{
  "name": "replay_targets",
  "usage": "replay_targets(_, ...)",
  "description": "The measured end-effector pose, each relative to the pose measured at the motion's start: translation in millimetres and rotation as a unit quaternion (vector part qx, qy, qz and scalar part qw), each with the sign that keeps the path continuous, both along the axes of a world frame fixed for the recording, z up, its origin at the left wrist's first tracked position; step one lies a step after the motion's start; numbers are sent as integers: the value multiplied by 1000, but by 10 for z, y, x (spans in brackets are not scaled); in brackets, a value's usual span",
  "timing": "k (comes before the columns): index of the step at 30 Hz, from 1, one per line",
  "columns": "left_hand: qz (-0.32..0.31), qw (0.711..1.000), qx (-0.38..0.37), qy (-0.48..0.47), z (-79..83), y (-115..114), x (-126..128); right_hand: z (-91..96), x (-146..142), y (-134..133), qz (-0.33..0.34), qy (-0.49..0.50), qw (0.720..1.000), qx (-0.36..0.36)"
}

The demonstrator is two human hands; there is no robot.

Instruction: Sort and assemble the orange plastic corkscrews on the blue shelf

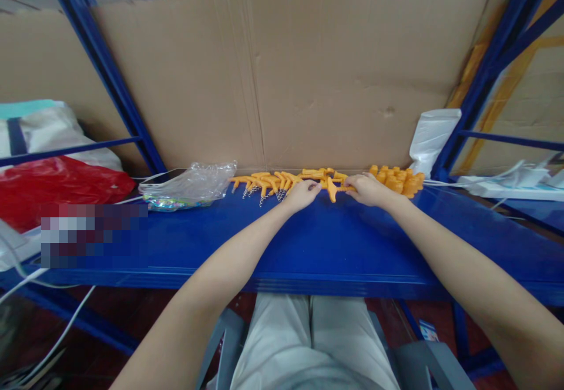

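Between my hands is an orange plastic piece (332, 190) with a forked, T-like shape. The thumb and fingers of my right hand (368, 189) are closed on its right end. My left hand (302, 195) is pinched just left of that piece; whatever its fingertips hold is too small to make out. Beside my left hand lies a row of orange pieces with thin metal chains or coils (263, 184), reaching leftward. More orange pieces (312, 174) lie behind the hands. To the right of my right hand sits a heap of chunky orange parts (399, 180).
The blue tabletop (335, 243) backs onto a tall cardboard sheet (326, 78) between blue metal posts. On the left are a clear plastic bag (194, 181) with colourful contents and a red bag (57, 187). A white packet (434, 137) and a power strip (506, 187) are at right.
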State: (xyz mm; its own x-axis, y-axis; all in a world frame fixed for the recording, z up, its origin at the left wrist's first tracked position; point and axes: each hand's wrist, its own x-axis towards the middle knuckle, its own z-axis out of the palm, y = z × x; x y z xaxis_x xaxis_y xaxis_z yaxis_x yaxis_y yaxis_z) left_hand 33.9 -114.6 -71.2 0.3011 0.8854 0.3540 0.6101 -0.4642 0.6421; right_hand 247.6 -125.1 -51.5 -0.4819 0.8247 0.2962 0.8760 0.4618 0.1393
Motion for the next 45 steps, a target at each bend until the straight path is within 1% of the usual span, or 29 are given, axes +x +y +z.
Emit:
replay_targets(3,-63,990,-73,-100,-15,-17,58,21,-93,-49,26,8,999,19)
replay_targets(6,-87,977,-114,-159,12,-69,67,24,-149,-78,54,19,998,40)
replay_targets(8,-88,971,-122,-185,41,-93,49,21,-156,-76,68,33,996,43)
replay_targets(10,-84,968,-121,-204,66,-93,22,20,-138,-62,68,57,995,41)
replay_targets(14,-56,966,-111,-226,77,-23,-32,34,-54,-30,42,115,992,41)
replay_targets(17,-44,963,-99,-248,62,36,-65,48,-5,-17,17,192,981,21)
replay_targets(19,-39,959,-91,-264,57,52,-80,58,0,-17,-2,278,960,-16)
replay_targets(22,-33,958,-87,-272,69,40,-89,76,-19,-32,-24,404,906,-123)
replay_targets(24,-32,957,-87,-273,86,24,-88,84,-27,-46,-28,452,871,-188)
replay_targets(25,-31,957,-89,-274,93,19,-86,85,-25,-49,-26,467,859,-208)
replay_targets(26,-28,957,-92,-275,99,17,-85,82,-18,-48,-23,477,851,-217)
replay_targets(28,-22,955,-100,-277,105,21,-83,67,7,-31,-7,484,847,-219)
replay_targets(30,-17,955,-104,-278,105,28,-85,39,41,5,14,479,851,-215)
replay_targets(32,-17,956,-104,-275,104,25,-92,4,77,51,38,463,862,-204)
replay_targets(34,-17,958,-105,-267,108,8,-97,-29,108,92,61,435,881,-174)
replay_targets(36,-14,960,-110,-255,121,-21,-96,-51,128,117,70,393,908,-126)
replay_targets(38,-6,962,-119,-246,139,-53,-85,-54,135,119,60,336,936,-83)
replay_targets(40,6,962,-127,-243,158,-77,-68,-38,129,99,41,278,958,-58)
replay_targets(42,14,961,-133,-241,170,-88,-52,-10,112,65,28,231,972,-39)
replay_targets(45,14,963,-139,-232,168,-76,-46,41,79,4,26,181,983,4)
